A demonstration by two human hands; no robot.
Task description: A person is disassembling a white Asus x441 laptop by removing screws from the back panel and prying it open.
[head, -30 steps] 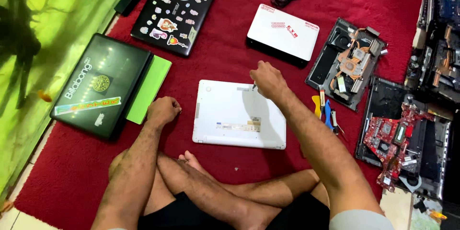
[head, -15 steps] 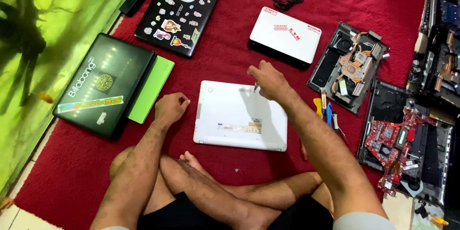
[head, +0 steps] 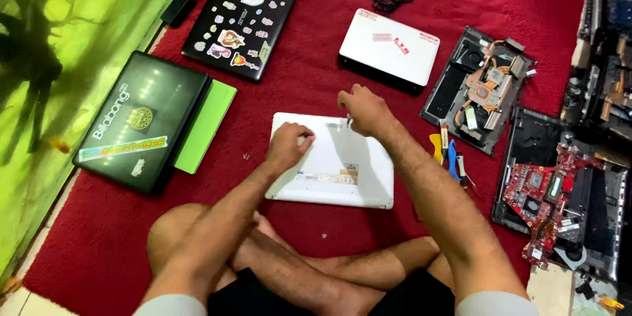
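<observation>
A white laptop (head: 342, 171) lies bottom side up on the red carpet in front of my crossed legs. My left hand (head: 288, 145) rests on its left part, fingers curled down against the shell. My right hand (head: 361, 109) hovers over the laptop's far edge, pinching a thin tool, probably a screwdriver, whose tip points down at the case.
Around me lie a black sticker-covered laptop (head: 242, 18), a dark laptop on a green one (head: 141, 118), a second white laptop (head: 390, 48), opened laptop chassis with exposed boards (head: 484, 89) (head: 556, 194), and small pry tools (head: 449, 151). A green mat (head: 59, 39) borders the carpet on the left.
My left hand has moved from the carpet at the laptop's left side onto the white laptop. My right hand stays at the laptop's far edge.
</observation>
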